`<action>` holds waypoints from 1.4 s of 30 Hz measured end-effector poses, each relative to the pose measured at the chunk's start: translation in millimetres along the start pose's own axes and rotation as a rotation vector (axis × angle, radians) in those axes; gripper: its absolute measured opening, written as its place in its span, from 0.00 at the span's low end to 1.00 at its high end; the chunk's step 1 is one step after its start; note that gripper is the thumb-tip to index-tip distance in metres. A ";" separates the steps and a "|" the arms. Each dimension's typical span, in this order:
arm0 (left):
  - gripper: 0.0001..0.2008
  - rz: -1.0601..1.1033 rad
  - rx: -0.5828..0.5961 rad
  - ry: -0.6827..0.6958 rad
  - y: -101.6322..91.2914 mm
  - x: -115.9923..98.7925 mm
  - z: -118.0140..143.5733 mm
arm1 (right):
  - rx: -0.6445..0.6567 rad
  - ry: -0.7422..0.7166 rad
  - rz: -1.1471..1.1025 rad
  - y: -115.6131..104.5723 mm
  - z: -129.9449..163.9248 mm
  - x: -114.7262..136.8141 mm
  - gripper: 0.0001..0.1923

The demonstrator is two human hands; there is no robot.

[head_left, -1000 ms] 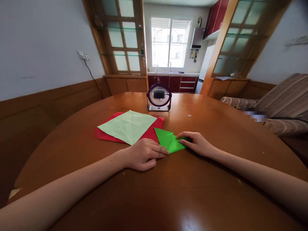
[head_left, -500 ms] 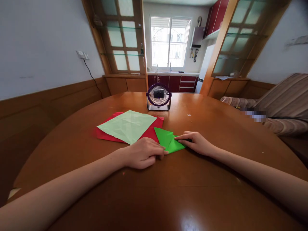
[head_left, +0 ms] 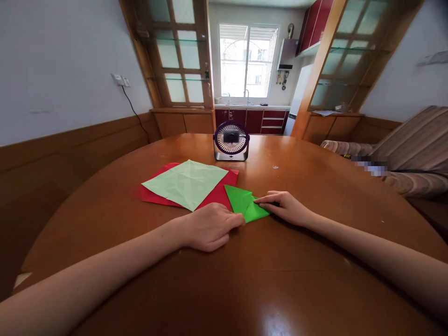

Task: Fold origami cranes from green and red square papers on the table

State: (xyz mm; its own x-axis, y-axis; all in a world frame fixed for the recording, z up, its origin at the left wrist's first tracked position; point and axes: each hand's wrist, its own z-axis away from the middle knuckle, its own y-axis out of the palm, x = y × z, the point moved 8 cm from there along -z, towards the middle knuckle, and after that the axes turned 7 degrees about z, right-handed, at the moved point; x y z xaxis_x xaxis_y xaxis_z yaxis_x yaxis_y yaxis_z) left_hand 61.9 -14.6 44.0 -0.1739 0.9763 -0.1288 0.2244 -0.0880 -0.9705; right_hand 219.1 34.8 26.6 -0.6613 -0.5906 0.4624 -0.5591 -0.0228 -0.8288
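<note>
A piece of bright green paper [head_left: 241, 199], folded into angular layers, lies on the table. My left hand [head_left: 213, 227] is closed, its fingers curled at the lower left corner of the green paper; the fingertips are partly hidden. From the right, my right hand [head_left: 285, 207] holds the paper's right part, index finger and thumb close together on the folded layers. Left of the green piece, a creased pale green sheet [head_left: 187, 182] rests on top of a red sheet [head_left: 217, 196]. The left knuckles are near the red sheet's lower edge.
A small dark purple desk fan [head_left: 231, 139] stands behind the papers on the round-edged wooden table [head_left: 224, 284]. Beyond are wooden cabinets with glass shelves [head_left: 178, 70], a kitchen window, and a striped armchair [head_left: 413, 144] at the right.
My left hand has shifted slightly and its fingers are curled in more, with the fingertip less visible at the green paper's corner. My right hand and the green paper have hardly moved.
</note>
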 end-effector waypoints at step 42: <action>0.22 0.072 -0.003 -0.221 23.9 30.5 -8.6 | 0.009 -0.008 0.101 0.7 0.4 -1.6 0.16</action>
State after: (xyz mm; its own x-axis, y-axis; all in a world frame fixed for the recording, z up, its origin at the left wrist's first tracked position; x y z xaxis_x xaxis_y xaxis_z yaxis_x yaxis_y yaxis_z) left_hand 70.3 14.8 18.6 -0.3628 0.9006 -0.2395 0.2467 -0.1550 -0.9566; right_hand 220.0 35.4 25.1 -0.7099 -0.5967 0.3741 -0.4853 0.0296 -0.8738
